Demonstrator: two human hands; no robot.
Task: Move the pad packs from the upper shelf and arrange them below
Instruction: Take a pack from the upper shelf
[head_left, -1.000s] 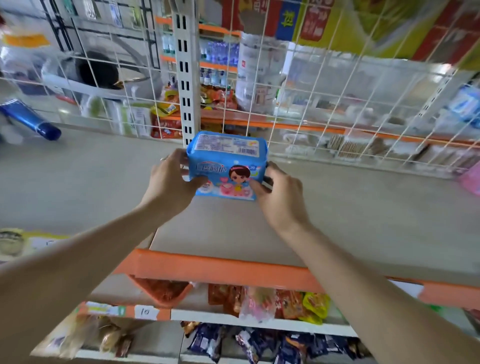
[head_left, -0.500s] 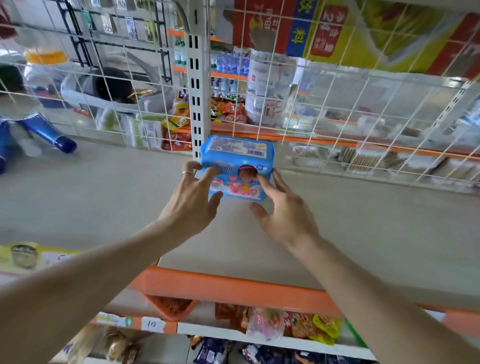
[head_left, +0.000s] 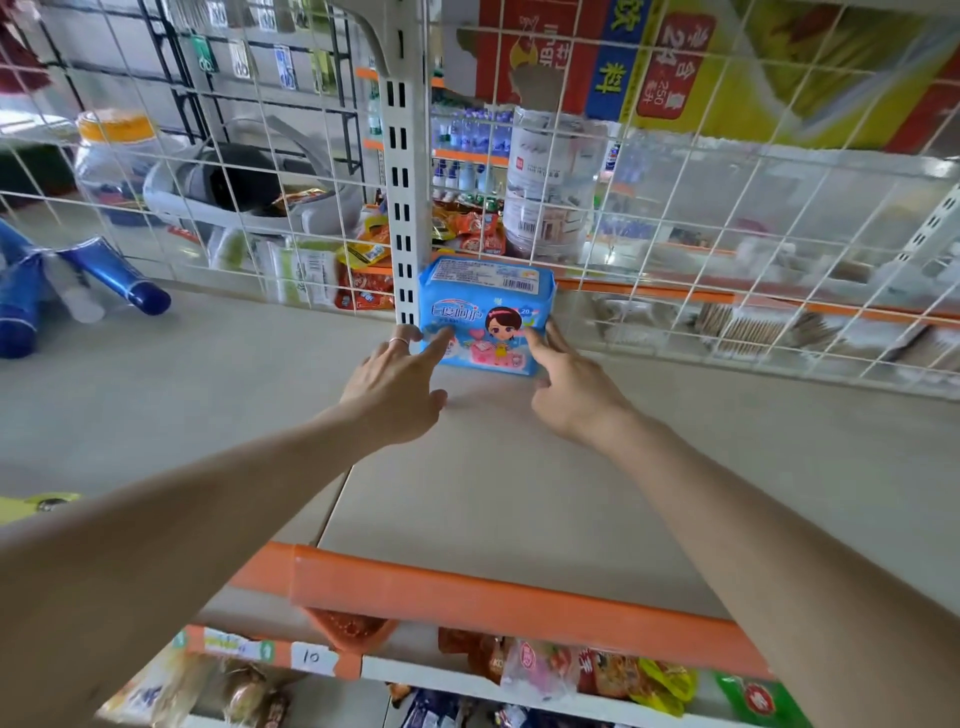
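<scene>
Head-height view looking down at a shop shelf (head_left: 519, 493). One blue pad pack (head_left: 485, 312) stands upright at the back of the shelf, approx. ctr of view, w/ its back against a white wire grid (head_left: 727, 234) & its left end just beside a white slotted post (head_left: 402, 208). The pack's front shows a cartoon girl w/ dark hair & pink hearts, and a barcode is on its top face. The left hand (head_left: 397, 387) reaches in from lower left w/ fingers straight & slightly spread. Its index fingertip (head_left: 439, 340) touches the pack's lower left front, a thin ring (head_left: 399, 341) is on one finger, & the thumb sticks out sideways, apart from the pack. The right hand (head_left: 574, 389) reaches in from lower right w/ fingers (head_left: 535, 353) also straight, tips touching the pack's right end & lower right front. Neither hand wraps round the pack. The shelf is pale grey w/ an orange strip (head_left: 493, 597) along its near edge. Far left on the same shelf, well apart from the pack, lie blue tubes (head_left: 119, 278) w/ dark blue caps. Behind the grid, blurred, are a big clear water bottle (head_left: 550, 182) & red & yellow snack bags (head_left: 467, 228). Below the orange strip, a lower shelf (head_left: 441, 673) holds snack packets (head_left: 597, 670), w/ a handwritten label (head_left: 311, 657) reading 10 on its edge.
</scene>
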